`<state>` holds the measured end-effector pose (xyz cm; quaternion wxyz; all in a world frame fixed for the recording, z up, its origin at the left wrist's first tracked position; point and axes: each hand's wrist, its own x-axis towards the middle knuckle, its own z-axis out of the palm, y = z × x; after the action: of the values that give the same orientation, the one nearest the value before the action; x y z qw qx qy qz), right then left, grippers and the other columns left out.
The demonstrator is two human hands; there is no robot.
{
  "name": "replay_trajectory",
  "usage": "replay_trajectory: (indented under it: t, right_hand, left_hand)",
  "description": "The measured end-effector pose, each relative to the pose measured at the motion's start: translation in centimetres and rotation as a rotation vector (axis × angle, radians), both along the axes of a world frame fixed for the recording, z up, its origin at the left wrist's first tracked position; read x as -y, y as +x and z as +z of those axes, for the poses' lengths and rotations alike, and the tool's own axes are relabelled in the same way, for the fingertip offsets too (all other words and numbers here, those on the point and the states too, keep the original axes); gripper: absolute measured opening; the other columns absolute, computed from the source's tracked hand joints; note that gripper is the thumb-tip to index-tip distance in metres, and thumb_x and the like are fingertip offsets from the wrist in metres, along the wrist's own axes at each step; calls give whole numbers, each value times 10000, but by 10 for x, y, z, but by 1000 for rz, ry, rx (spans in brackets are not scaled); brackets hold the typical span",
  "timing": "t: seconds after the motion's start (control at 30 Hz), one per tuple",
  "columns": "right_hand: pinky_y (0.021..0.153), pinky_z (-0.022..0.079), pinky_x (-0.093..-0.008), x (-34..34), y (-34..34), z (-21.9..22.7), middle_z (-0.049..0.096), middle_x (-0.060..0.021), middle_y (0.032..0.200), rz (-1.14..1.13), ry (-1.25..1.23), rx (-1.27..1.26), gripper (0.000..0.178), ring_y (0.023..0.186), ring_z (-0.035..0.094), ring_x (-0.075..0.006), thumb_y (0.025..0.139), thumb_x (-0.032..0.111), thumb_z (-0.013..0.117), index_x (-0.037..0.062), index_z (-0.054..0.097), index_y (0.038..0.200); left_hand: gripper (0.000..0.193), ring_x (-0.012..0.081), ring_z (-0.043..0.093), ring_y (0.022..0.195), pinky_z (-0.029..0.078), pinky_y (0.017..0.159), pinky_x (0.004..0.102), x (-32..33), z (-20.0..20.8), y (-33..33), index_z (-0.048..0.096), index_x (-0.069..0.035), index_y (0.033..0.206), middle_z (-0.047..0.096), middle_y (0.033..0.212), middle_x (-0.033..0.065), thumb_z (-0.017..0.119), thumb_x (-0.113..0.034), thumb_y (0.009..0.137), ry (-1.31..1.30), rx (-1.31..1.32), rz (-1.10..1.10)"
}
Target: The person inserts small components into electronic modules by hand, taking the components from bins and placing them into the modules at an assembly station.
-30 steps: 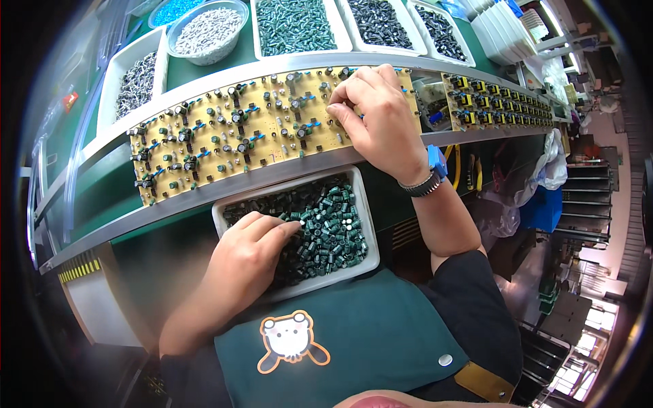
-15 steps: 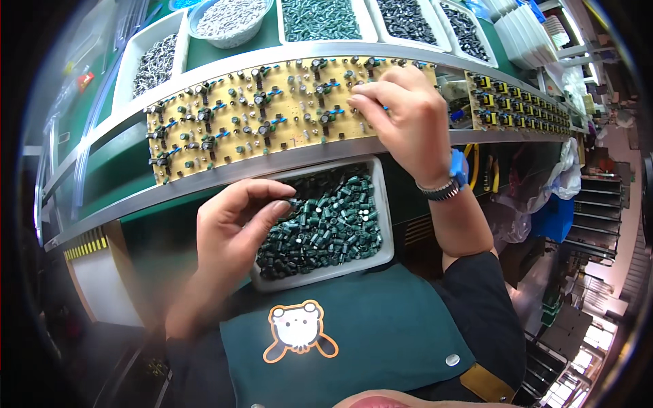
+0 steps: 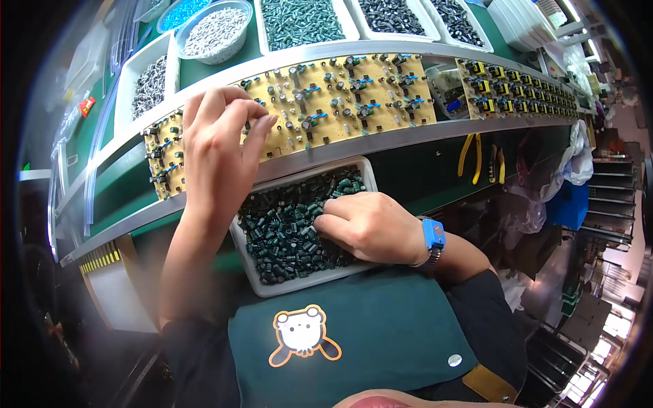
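Observation:
My left hand (image 3: 221, 139) is over the left part of a tan circuit board (image 3: 279, 139) studded with small parts. Its thumb and fingers are pinched together just above the board, and whatever is between them is hidden. Below the board, my right hand (image 3: 371, 228) reaches into a white tray (image 3: 299, 282) full of dark green capacitors (image 3: 286, 238). The thumb and forefinger dip close together among the capacitors, so I cannot see what they grip. A blue-faced watch (image 3: 433, 234) is on the right wrist.
A metal rail (image 3: 354, 141) runs along the board's near edge. Farther right stands another board (image 3: 510, 92) with yellow parts. Behind the rail are bins of green parts (image 3: 299, 24) and black parts (image 3: 394, 19), plus a bowl of pale parts (image 3: 214, 32). Yellow-handled pliers (image 3: 469, 160) lie at right.
My right hand has come down from the board into the tray. My left hand has gone from the tray up over the board's left part. The board sits slightly differently in view.

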<state>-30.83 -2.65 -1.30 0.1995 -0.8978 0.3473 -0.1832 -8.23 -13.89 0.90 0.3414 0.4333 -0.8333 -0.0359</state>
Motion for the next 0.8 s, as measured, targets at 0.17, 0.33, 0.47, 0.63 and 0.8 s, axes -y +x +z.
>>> replay_trajectory:
  t: [0.17,0.33,0.47,0.63,0.8]
  right_hand:
    - [663,516,-335,-3,-5,-1,649,-90,910,-97,54,186,185,716,634,-252,883,21,743,14,713,1065]
    - [657,507,-304,0,-14,2,688,-90,948,-211,167,464,170,718,632,-205,875,-69,719,-6,730,1033]
    - [666,507,-286,3,-19,5,709,-94,974,-283,243,626,184,743,641,-172,877,-125,693,-19,740,1020]
    - [676,506,-276,6,-20,11,707,-93,975,-367,368,737,189,772,643,-147,891,-138,687,-31,739,1039]
    - [687,500,-260,11,-20,17,705,-93,975,-507,863,1119,195,772,621,-137,886,-143,691,-26,744,1033]
  left_hand:
    - [113,263,580,994,471,917,387,10,-6,-6,741,-10,877,673,1042,76,786,-113,871,-2,79,32]
    - [125,268,573,998,464,932,394,11,-4,-9,734,-8,863,671,1039,73,785,-121,874,0,78,25]
    - [124,269,570,1005,461,938,397,11,-3,-11,733,-9,855,668,1039,75,790,-118,873,-19,78,29]
    - [109,256,578,961,472,909,385,9,-4,-10,733,-15,892,670,1039,75,793,-104,872,-50,95,-10]
    - [118,293,618,891,514,842,400,-9,13,-2,705,-57,946,669,1020,87,774,-117,869,75,0,48]
